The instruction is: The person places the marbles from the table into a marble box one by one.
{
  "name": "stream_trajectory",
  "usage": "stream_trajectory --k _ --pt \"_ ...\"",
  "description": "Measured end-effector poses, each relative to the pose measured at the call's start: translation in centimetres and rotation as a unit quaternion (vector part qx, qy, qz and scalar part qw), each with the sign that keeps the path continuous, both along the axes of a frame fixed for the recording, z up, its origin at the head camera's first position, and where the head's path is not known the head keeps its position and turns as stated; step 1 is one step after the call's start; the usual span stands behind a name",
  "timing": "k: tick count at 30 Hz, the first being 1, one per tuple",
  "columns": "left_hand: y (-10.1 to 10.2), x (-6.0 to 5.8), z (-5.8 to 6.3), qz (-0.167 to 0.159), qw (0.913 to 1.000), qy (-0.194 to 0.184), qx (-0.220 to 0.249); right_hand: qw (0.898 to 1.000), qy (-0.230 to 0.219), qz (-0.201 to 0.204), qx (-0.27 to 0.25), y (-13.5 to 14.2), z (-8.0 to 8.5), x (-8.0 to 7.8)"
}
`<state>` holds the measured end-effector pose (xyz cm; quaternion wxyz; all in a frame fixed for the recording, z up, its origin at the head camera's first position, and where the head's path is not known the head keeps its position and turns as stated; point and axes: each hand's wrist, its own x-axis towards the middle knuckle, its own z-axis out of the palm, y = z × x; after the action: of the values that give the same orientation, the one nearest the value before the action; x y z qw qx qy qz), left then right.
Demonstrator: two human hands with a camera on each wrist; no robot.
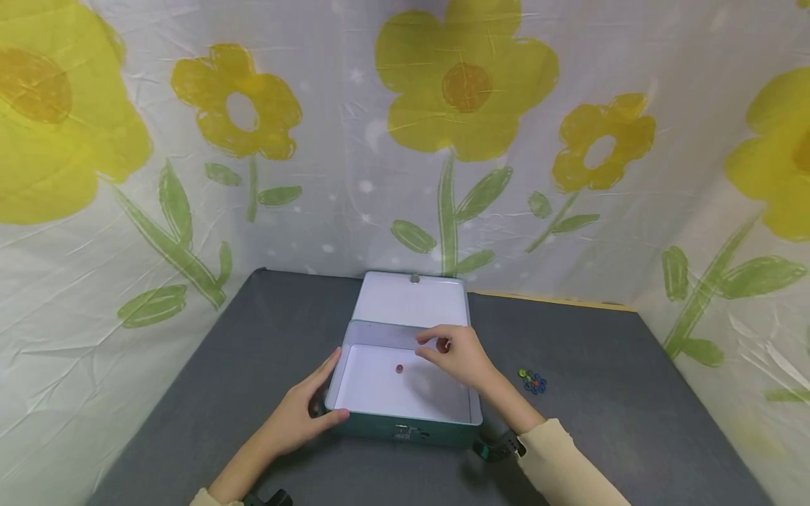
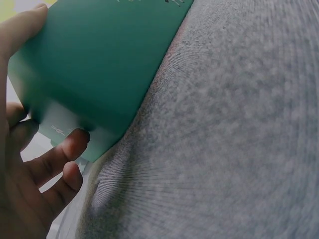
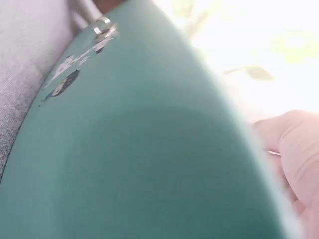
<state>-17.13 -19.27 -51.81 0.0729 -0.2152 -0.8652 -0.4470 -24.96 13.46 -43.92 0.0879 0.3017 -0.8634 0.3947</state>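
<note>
A green metal box (image 1: 411, 429) with a white inside stands on the table, its lid (image 1: 411, 299) folded back. One small reddish-brown ball, perhaps a marble (image 1: 399, 368), lies on the box floor. My left hand (image 1: 294, 414) grips the box's front left corner, thumb at the front rim and fingers along the left side. In the left wrist view, its bent fingers (image 2: 60, 159) are close to the green wall. Over the box's right half hovers my right hand (image 1: 458, 355), thumb and forefinger apart, with nothing visible between their tips.
Several small coloured glass marbles (image 1: 533, 381) lie clustered on the dark grey table (image 1: 601, 393), right of the box. A metal clasp (image 1: 405, 431) is on the box's front. Behind the table hangs a flowered cloth (image 1: 342, 140).
</note>
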Motion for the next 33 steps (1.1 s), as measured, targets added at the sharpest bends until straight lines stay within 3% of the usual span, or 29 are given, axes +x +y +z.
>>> stream_trajectory --k 11,21,28,33 --pt "-0.1 0.0 -0.4 -0.008 0.9999 0.01 0.01 0.993 0.043 -0.069 -0.083 4.0 0.7 1.2" --pt "-0.2 -0.1 -0.4 -0.012 0.9996 0.013 0.022 0.982 0.059 -0.141 -0.11 8.8 -0.4 2.5" --pt "-0.1 0.0 -0.3 -0.019 0.9991 0.013 0.036 0.974 0.094 -0.18 -0.1 12.6 -1.2 4.0" --pt "-0.1 0.0 -0.4 -0.013 0.9993 0.014 0.031 0.968 0.089 -0.223 -0.078 15.0 -1.7 5.0"
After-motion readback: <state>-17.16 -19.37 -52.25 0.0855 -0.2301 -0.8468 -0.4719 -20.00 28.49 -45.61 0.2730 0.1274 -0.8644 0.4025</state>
